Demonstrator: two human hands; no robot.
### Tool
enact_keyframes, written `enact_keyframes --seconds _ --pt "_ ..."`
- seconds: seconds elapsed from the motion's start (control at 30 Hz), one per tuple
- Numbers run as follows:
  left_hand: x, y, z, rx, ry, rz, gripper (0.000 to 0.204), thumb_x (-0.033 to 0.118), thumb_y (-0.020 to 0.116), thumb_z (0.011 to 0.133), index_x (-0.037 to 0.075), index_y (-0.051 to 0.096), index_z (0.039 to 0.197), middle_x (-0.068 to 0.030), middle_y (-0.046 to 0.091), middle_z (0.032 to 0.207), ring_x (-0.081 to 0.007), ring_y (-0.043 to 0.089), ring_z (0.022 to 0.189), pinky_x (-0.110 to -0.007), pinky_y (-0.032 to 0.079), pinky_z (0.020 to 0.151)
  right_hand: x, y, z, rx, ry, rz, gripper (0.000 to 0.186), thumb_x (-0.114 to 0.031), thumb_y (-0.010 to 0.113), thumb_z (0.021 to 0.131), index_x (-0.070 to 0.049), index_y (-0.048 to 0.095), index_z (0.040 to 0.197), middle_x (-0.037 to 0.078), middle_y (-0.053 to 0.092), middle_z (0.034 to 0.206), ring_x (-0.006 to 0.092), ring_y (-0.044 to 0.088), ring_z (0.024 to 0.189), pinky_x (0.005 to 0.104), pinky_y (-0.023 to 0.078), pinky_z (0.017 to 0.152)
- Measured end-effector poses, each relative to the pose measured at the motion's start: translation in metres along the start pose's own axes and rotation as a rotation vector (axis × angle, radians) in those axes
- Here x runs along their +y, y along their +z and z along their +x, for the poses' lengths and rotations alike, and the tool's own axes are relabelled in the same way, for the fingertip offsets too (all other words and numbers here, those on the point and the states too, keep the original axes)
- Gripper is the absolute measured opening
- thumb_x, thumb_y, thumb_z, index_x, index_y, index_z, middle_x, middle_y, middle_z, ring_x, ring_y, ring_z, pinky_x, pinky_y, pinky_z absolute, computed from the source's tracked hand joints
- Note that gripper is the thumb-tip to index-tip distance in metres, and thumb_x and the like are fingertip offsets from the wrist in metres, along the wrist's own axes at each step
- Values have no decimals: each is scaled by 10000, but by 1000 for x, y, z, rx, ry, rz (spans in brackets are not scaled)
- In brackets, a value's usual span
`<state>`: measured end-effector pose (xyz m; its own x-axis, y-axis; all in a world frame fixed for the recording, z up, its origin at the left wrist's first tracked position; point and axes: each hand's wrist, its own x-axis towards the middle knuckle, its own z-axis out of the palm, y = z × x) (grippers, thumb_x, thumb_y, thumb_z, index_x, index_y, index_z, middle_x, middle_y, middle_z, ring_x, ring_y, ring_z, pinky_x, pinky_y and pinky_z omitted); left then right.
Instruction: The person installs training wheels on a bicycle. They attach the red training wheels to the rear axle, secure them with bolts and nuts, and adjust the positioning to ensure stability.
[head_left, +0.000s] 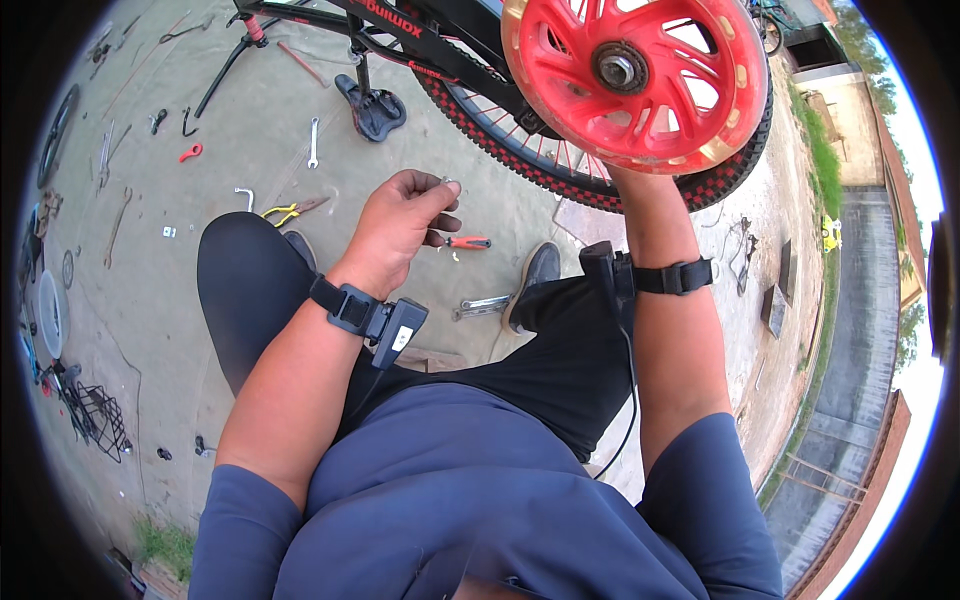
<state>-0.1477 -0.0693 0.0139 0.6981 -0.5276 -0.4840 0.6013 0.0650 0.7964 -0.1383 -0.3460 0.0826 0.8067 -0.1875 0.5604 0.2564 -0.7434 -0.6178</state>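
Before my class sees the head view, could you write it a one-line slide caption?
The left hand pinches a small piece; the right forearm reaches behind a red wheel.

On your far right, wheel (625, 105): red, pale yellowish patches around its edge. Tyre (560, 187) behind: black, with red-and-black checks. Bicycle frame (470, 75): black, red lettering. Saddle (370, 110): black. Wrench (314, 143): silver. Pliers (283, 213): yellow-handled. Your shirt (450, 480): dark blue. Your trousers (255, 300) and wrist straps (672, 278): black. Ground (250, 160) at left: dull grey-green.

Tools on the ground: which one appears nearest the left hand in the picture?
The red-handled tool, showing beside the left hand; the yellow-handled pliers and silver wrench near the bicycle saddle appear farther off.
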Motion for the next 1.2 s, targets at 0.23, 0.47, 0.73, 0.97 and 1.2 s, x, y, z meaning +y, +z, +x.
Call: enact_keyframes --seconds 0.23,0.47,0.73,0.97,1.2 --pt "-1 -1 -3 -30 48 7 280 204 714 925 16 591 1091 -57 667 933 -152 677 819 -271 495 656 -5 -20 -13 133 104 142 328 -125 788 860 -11 641 1131 77 676 1024 159 676 880 306 588 736" --pt "-1 1 -4 -73 71 2 250 158 705 927 22 588 1101 -54 666 936 -149 682 830 -259 506 664 -17 -50 -59 293 361 286 310 -113 788 863 -6 645 1117 73 677 1005 152 676 863 301 590 722" --pt "-3 1 -7 -101 99 -9 280 119 691 932 -10 564 1146 -79 662 981 -166 678 862 -281 537 696 -66 -57 -90 413 533 339 262 24 718 884 32 611 1122 105 661 1003 182 685 819 280 614 658" --pt "-5 2 -9 -124 93 -5 286 137 680 941 16 562 1172 -74 668 1018 -175 679 904 -277 519 723 -65 -59 -111 440 618 431 250 19 715 888 16 618 1118 98 659 1013 185 690 841 305 634 665" --pt "-6 4 -9 -156 104 -22 301 152 687 946 14 564 1184 -81 669 1030 -179 680 906 -281 525 732 -68 -52 -107 475 662 535 240 5 724 886 11 629 1106 92 673 979 188 698 810 301 628 663"
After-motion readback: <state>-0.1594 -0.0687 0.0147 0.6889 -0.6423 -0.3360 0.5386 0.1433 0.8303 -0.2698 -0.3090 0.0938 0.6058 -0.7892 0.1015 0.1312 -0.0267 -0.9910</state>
